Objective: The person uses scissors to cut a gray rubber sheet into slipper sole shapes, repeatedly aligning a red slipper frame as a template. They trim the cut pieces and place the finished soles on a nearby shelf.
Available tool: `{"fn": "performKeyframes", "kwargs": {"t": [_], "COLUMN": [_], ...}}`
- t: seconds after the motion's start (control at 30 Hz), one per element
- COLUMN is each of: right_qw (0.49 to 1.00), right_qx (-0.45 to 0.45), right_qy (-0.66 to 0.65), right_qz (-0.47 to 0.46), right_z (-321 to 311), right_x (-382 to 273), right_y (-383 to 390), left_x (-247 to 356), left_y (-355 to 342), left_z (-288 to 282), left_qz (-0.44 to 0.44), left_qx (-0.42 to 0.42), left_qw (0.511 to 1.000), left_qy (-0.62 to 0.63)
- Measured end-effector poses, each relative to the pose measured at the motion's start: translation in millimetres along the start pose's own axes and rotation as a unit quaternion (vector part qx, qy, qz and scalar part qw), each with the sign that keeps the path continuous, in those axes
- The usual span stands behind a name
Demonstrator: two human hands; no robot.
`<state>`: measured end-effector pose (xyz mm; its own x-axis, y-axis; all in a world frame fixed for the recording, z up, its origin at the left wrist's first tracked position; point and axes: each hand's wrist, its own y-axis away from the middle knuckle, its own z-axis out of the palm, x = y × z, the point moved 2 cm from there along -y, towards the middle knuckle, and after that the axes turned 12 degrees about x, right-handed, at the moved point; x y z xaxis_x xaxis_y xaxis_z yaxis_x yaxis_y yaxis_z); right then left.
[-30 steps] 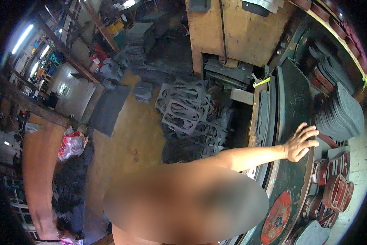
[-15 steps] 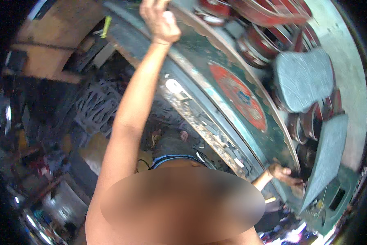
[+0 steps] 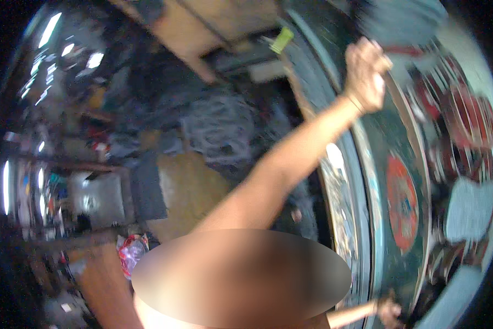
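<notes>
My left hand (image 3: 368,74) reaches across to the upper part of a long dark green machine panel (image 3: 389,126) with a red oval emblem (image 3: 402,203). It is near a blue-grey stack of shaped pieces (image 3: 400,16); motion blur hides what its fingers touch. Low at the right, my right hand (image 3: 390,311) is beside the same panel, near a long blue-grey piece (image 3: 443,301); its fingers are smeared too.
Red steel-banded shaped tools (image 3: 468,115) and a grey rounded piece (image 3: 468,208) line the right side. Grey cut-out sheets (image 3: 216,129) lie on the floor beside tan board (image 3: 191,181). Plywood (image 3: 219,27) stands behind; a red-and-clear bag (image 3: 131,252) is at lower left.
The view swung toward the machine, then partly back. My right hand came into sight low along the panel half a second ago. My left hand remains at the panel's upper part.
</notes>
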<state>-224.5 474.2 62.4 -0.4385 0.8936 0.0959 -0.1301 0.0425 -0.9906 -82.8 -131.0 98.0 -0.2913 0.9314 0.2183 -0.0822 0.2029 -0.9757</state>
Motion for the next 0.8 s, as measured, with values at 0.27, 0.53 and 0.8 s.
{"fn": "performKeyframes", "kwargs": {"t": [0.27, 0.53, 0.8], "right_qw": [0.989, 0.985, 0.995], "right_qx": [0.01, -0.027, 0.005], "right_qy": [-0.012, -0.021, 0.014], "right_qz": [0.144, 0.168, 0.102], "right_z": [-0.6, -13.5, -11.6], "right_x": [-8.8, -21.9, -18.3], "right_y": [16.5, 1.4, -9.2], "left_x": [10.8, 5.7, 5.4], "left_y": [23.5, 18.6, 5.3], "left_z": [-1.6, -4.4, -14.0], "left_qz": [-0.082, -0.061, -0.008], "left_qx": [-0.058, -0.06, -0.027], "left_qw": [0.994, 0.996, 0.999], "left_qy": [0.042, 0.03, 0.023]}}
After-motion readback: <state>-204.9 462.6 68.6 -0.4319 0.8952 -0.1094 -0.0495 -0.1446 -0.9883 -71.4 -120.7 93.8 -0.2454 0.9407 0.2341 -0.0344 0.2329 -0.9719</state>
